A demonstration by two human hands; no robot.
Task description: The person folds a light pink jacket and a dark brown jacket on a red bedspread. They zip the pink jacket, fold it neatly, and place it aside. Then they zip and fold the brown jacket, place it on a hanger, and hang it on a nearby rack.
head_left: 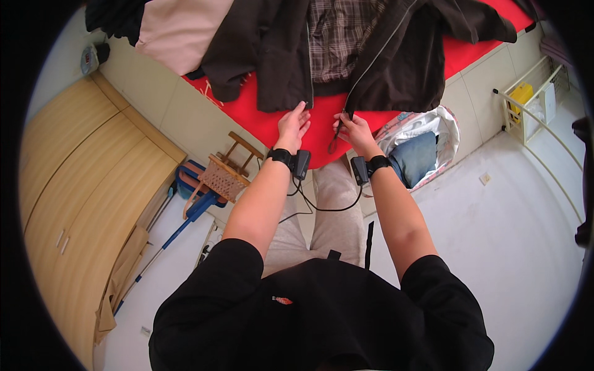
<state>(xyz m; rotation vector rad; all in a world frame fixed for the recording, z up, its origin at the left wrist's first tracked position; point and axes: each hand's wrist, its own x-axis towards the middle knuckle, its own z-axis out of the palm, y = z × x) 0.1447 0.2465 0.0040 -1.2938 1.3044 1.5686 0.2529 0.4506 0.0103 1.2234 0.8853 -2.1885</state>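
Observation:
A dark brown jacket (396, 74) lies spread open on a red cloth (247, 114), its plaid lining (337, 37) showing between the two zipper edges. At the bottom of the left front edge, my left hand (293, 127) pinches the zipper end with its fingertips, the other fingers loosely curled. Across the gap, my right hand (355, 131) is closed on the lower end of the other zipper edge, where a dark cord or strap (335, 142) hangs down. The two zipper ends are apart. Both wrists wear black straps with small boxes joined by cables.
A pale pink garment (176, 31) lies left of the jacket. Below the red cloth's right side stands a bag (448, 133) holding folded jeans (414, 157). A small wooden chair (226, 176), a blue-handled mop (179, 232) and a wooden cabinet (80, 204) are at left; a white rack (526, 111) is at right.

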